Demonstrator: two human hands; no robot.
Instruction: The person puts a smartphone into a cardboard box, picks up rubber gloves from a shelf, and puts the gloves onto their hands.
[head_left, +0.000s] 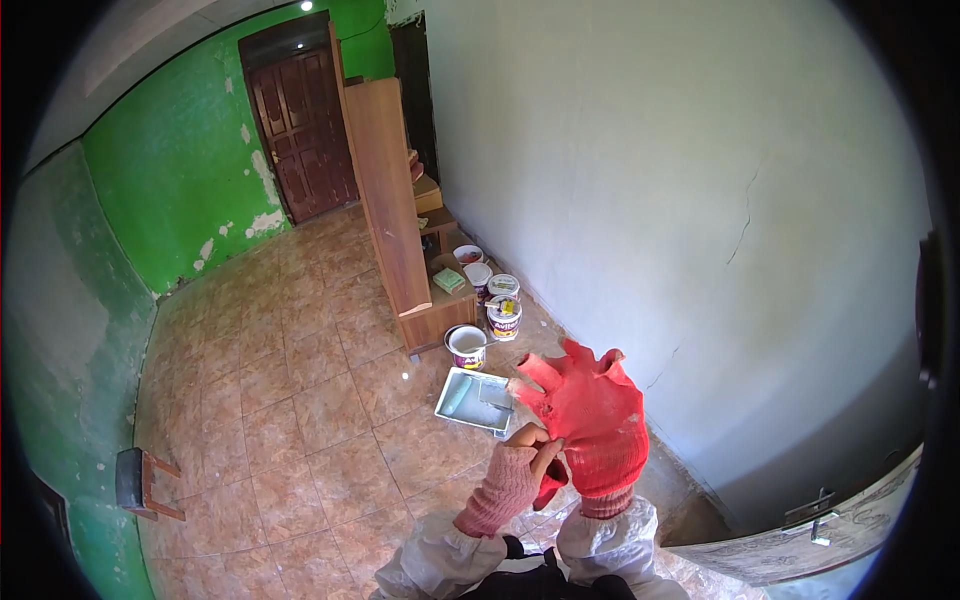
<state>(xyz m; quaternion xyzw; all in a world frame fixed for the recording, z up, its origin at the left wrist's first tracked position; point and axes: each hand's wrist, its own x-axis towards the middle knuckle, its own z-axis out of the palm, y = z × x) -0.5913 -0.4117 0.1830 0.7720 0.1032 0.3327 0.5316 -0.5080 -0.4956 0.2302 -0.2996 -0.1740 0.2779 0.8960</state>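
My left hand (533, 442) comes up from the lower middle, with a pink knitted cuff (497, 490) over its wrist. Its fingers are pinched on the edge of a red work glove (595, 420) that covers my right hand (610, 445). The glove's fingers stand apart, some looking loose and wrinkled, so the fingers inside are hidden. Below my left fingers hangs another piece of red fabric (550, 486); whether it is a second glove I cannot tell. Just beyond my left hand, a paint tray (477, 402) with a roller (457, 396) lies on the floor.
Paint buckets (467, 345) stand behind the tray, beside a wooden cabinet (385, 190). A pale cracked wall (690, 180) runs along the right. A small stool (150, 485) is at far left on the tiled floor (290, 440). A board-like surface (800, 540) juts in at lower right.
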